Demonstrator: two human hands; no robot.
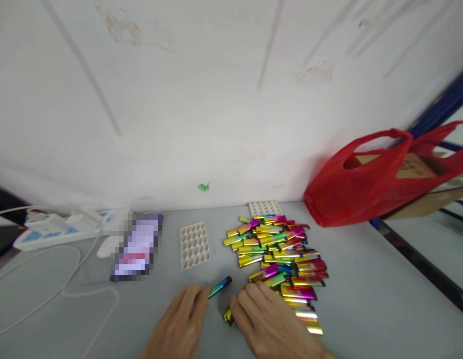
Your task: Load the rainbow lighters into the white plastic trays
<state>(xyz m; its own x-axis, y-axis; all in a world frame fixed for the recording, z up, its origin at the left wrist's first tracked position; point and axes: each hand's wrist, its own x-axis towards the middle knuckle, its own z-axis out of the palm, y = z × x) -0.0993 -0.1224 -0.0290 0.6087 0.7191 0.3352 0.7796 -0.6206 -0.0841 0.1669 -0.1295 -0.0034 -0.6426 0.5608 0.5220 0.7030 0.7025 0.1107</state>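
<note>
Between the fingers of my left hand (182,316) is a shiny blue-green lighter (220,286), its black end pointing up and to the right. My right hand (263,314) is closed, fingers curled down over yellow-gold lighters (227,315) that show only at its fingertips; how many it grips is hidden. Beside and behind this hand spreads a loose pile of metallic lighters (278,244) in gold, green, pink and red, many with dark ends. A pale tray with rows of round hollows (194,245) lies left of the pile.
A second pale tray (265,207) lies behind the pile near the wall. At left are a phone (137,247) with a blurred screen, a white power strip (67,228) and a loose white cable (91,291). A red bag (366,184) with a cardboard box stands at right.
</note>
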